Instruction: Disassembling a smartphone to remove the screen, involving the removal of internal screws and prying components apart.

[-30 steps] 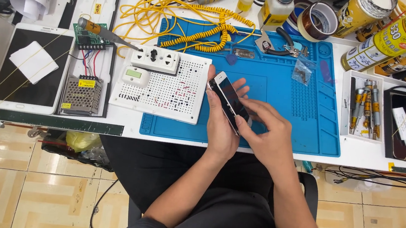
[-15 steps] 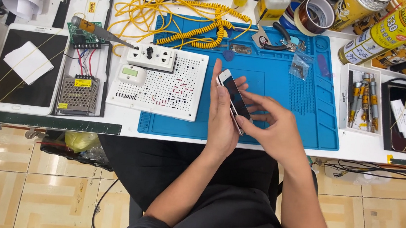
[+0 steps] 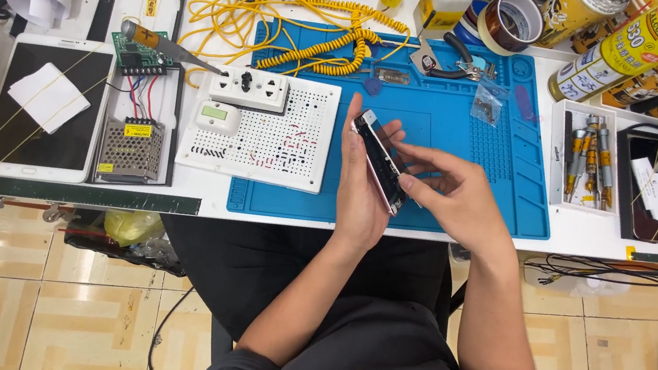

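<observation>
Both hands on slim dark phone (image 3: pixel 380 163), tilted on edge | left hand (image 3: pixel 361 188) clamped; right hand (image 3: pixel 457 193) pinching it

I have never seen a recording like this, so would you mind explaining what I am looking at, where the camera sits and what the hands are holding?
There is no machine here: a seated person works with bare hands, and the one camera is worn on their head, looking down at a workbench. The left hand grips a slim phone on edge, while the right hand touches its lower end with the fingertips. Beneath lies a blue work mat. On it sit a white perforated tray, a coiled yellow cable and pliers. Left of the mat lies a white tablet; right of it, a tray of screwdriver bits.
</observation>
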